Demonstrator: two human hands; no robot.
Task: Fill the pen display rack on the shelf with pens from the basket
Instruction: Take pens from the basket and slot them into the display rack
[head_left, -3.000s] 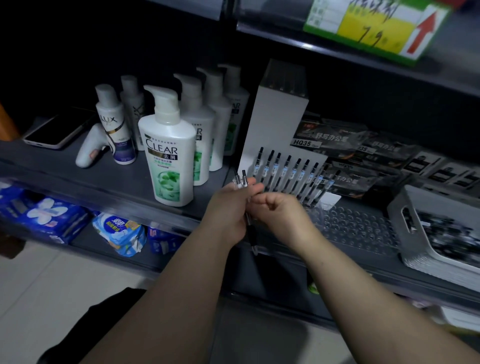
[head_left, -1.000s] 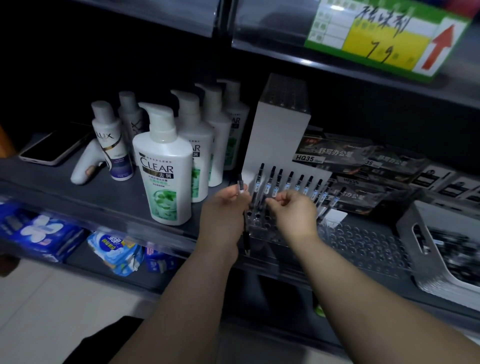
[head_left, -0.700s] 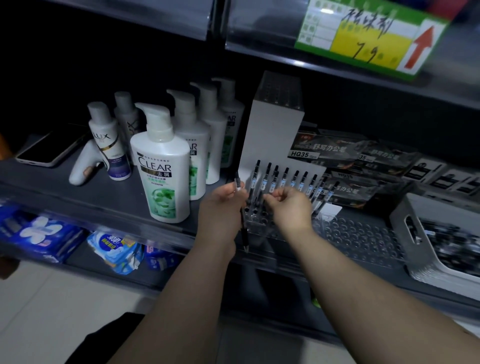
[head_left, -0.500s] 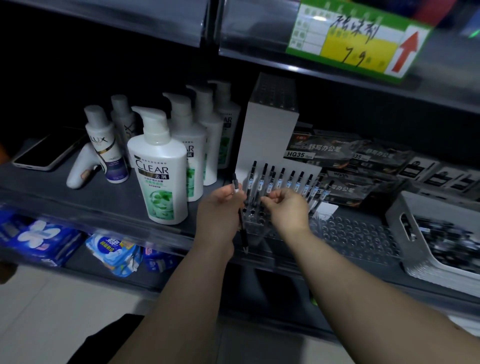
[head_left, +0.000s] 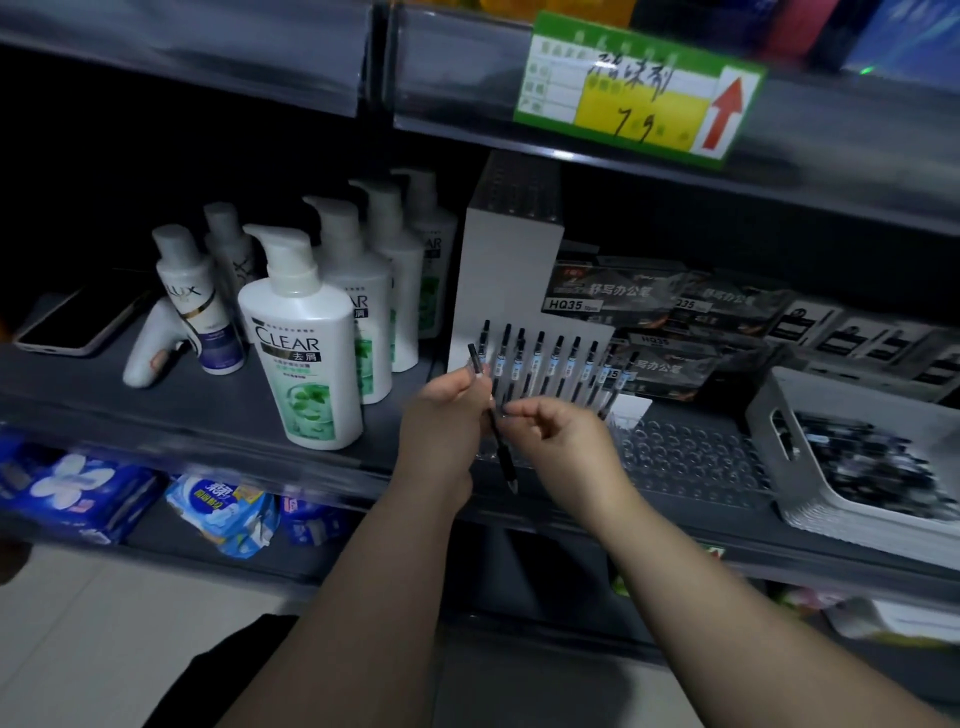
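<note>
A clear pen display rack (head_left: 691, 457) with rows of round holes sits on the middle shelf. Several black pens (head_left: 556, 364) stand in its back rows against a white backing card. My left hand (head_left: 441, 415) is shut on a black pen (head_left: 493, 421), which slants from upper left down to a tip near the shelf edge. My right hand (head_left: 561, 436) is beside it, thumb and forefinger pinched at the pen's middle. A grey basket (head_left: 774, 410) full of black pens stands at the right of the rack.
White shampoo pump bottles (head_left: 306, 343) stand left of the rack, with a phone (head_left: 78, 322) at the far left. Dark pen boxes (head_left: 649, 306) lie behind the rack. The shelf above carries a green and yellow price tag (head_left: 639, 93). Blue packets (head_left: 218, 509) fill the lower shelf.
My right hand has come back from the rack's left rows to the pen held in my left hand. One more pen stands in the rack than three seconds ago.
</note>
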